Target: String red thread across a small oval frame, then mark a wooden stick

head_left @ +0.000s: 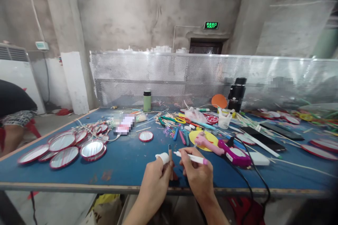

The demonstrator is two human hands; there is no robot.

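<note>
My left hand [154, 179] is closed round a thin wooden stick [170, 154], held upright with a dark upper tip. White wrapping [163, 157] covers the end of a digit on that hand. In my right hand [200, 177] is a white marker pen [194, 158] with a pink end, gripped like a pencil. Its narrow tip points left, close to the stick; whether the two touch I cannot tell. Just beyond the hands lie a blue marker [175, 134] and a pink marker [182, 137]. The lower part of the stick is partly hidden by my fingers.
Round red-rimmed mirrors [64, 157] pile up at left, near a phone [126, 124]. At right are a pink-and-purple glue gun [236, 154] with cables, a yellow disc [194, 137] and a dark tablet [261, 139]. A green bottle [147, 102] and black flask [237, 95] stand behind.
</note>
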